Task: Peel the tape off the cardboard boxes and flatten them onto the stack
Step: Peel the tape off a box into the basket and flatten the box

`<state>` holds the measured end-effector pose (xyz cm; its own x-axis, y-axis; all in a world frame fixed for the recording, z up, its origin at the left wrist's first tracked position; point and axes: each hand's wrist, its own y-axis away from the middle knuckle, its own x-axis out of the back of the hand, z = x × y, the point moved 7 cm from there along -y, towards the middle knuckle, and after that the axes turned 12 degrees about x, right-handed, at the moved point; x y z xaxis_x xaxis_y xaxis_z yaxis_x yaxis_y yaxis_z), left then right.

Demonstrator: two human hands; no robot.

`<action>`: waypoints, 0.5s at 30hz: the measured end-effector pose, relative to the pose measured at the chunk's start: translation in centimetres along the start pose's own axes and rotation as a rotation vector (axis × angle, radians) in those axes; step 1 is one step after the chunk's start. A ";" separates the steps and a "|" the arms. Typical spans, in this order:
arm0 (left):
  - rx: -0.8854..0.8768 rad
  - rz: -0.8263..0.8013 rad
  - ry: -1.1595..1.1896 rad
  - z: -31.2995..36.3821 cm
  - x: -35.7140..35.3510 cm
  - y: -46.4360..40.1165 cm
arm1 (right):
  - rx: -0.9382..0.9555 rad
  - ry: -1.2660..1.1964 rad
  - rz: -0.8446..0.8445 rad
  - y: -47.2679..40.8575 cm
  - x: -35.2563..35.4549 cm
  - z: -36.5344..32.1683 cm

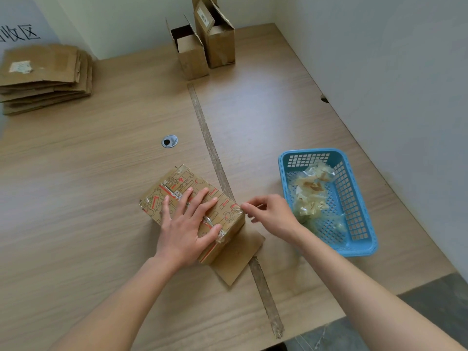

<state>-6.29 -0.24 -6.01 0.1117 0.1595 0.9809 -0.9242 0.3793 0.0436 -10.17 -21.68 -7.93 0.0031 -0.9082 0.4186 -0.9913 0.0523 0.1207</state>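
My left hand [184, 224] lies flat on top of the printed box [192, 211], fingers straight, pressing it to the bench [101, 173]. No grip there, just hold-down. My right hand [268, 211] has its grip together, thumb and fingertip pinched on the tape [238, 207] at the box corner just beside it.

Progress, judged from the layout:
- Done: a stack of flattened boxes [43, 77] sits well beyond my left hand at the far bench edge. The blue basket [364, 236] just outside my right hand holds a pile of crumpled tape scraps [311, 196].
- In hand: this box is still box-shaped. Clear tape shows along the top seam under my left palm and on the corners. One flap [238, 259] lies open on the bench on the near side, below my right hand.
- Left: finish this tape, flatten the box, move it to the stack. Then two more boxes [202, 44] standing upright far ahead, tops open, touching each other. Can't tell how much tape is on them.

Roughly past halfway, I'd say.
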 end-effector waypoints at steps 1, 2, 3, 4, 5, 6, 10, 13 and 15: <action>0.000 -0.001 -0.003 0.0 0.0 0.0 | -0.012 -0.028 0.019 -0.2 0.3 -0.1; 0.001 -0.001 -0.004 0.1 0.0 -0.1 | -0.018 -0.029 0.026 -0.4 0.5 -0.2; 0.000 -0.002 0.000 0.1 -0.1 -0.1 | -0.022 -0.007 0.027 -0.6 0.7 -0.4; -0.003 -0.002 0.005 0.1 -0.1 -0.2 | -0.020 0.031 0.031 -0.7 0.7 -0.7; -0.006 -0.001 0.010 0.0 -0.1 -0.1 | -0.012 0.078 0.045 -0.8 0.7 -1.1; -0.006 0.003 0.010 -0.1 0.0 0.0 | 0.007 0.137 0.069 -0.7 0.6 -1.6; 0.012 -0.012 -0.015 0.0 -0.1 0.0 | 0.197 0.422 0.174 0.2 -0.1 -3.6; 0.013 -0.024 -0.037 0.1 -0.1 0.0 | 0.327 0.454 0.271 1.1 -0.3 -4.4; 0.014 -0.025 -0.045 0.0 -0.2 0.1 | 0.365 0.425 0.341 1.7 -0.2 -4.3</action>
<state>-6.38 -0.26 -6.18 0.1188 0.1083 0.9870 -0.9264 0.3699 0.0709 -11.30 -19.61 -3.89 -0.3415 -0.6186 0.7076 -0.9267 0.0961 -0.3633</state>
